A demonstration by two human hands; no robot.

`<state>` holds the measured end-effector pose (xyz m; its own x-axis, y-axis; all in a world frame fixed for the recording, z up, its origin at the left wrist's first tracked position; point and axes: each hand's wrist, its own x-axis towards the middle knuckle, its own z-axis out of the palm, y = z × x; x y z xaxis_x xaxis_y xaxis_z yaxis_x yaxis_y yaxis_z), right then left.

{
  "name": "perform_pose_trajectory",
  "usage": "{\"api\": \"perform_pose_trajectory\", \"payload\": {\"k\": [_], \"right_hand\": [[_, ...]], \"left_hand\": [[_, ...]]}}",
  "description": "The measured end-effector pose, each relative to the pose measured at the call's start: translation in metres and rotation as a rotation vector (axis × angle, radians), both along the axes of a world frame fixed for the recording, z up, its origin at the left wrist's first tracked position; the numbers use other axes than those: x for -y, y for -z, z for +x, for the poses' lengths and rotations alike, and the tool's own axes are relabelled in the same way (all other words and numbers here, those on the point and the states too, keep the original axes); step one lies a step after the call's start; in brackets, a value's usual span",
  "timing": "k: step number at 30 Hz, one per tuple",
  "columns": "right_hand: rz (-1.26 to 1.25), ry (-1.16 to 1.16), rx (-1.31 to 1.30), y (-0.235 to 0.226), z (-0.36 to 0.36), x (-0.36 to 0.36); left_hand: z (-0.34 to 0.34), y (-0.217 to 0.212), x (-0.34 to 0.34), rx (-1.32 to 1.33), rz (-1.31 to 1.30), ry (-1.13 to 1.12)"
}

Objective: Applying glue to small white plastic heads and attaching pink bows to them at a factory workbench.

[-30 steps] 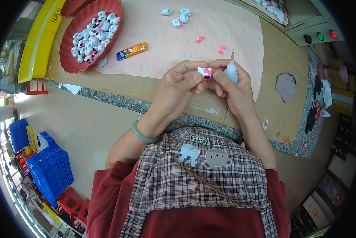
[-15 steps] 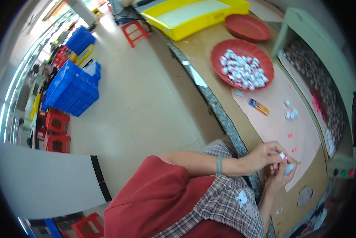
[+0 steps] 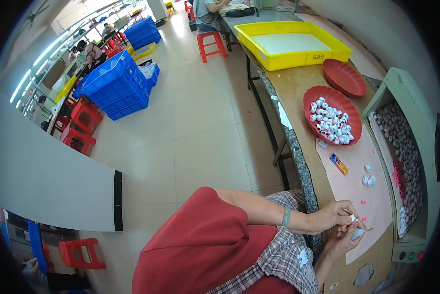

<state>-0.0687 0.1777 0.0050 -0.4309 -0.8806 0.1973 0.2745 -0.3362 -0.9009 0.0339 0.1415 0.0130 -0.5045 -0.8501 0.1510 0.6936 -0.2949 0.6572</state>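
Note:
Close together over the pink paper [image 3: 377, 196], my two hands work on small parts. My left hand [image 3: 328, 215], with a pale green bangle on the wrist, pinches a small white piece [image 3: 352, 217] with a bit of pink on it. Just below, my right hand [image 3: 340, 242] has its fingers curled round a rounded white piece [image 3: 358, 233]. A thin pointed stick [image 3: 369, 229] juts out by its fingertips; how it is held is hidden. Two tiny pink pieces [image 3: 363, 202] and a few white balls [image 3: 368, 181] lie on the paper.
A red scalloped bowl [image 3: 307, 105] holds many white and pink balls. Behind it are another red dish [image 3: 345, 78] and a yellow tray [image 3: 274, 62]. An orange-blue packet [image 3: 338, 164] lies nearby. A pale green cabinet [image 3: 401, 81] holds heaped small pieces. Blue crates [image 3: 117, 83] stand on the floor.
The view has swung, so the bench and room sit lower and further right in the picture. Both hands keep the same hold on the white pieces.

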Motion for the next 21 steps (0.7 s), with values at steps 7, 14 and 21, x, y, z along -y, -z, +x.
{"api": "perform_pose_trajectory", "payload": {"k": [7,14,21], "right_hand": [[0.014,0.026,0.014,0.008,0.000,-0.003],[0.013,-0.073,0.039,0.011,0.007,-0.007],[0.009,-0.068,0.000,0.012,0.006,-0.008]], "left_hand": [[0.008,-0.008,-0.009,0.033,-0.025,-0.023],[0.016,-0.003,-0.015,0.033,-0.018,-0.051],[0.016,-0.002,-0.015,0.046,0.006,-0.035]]}}
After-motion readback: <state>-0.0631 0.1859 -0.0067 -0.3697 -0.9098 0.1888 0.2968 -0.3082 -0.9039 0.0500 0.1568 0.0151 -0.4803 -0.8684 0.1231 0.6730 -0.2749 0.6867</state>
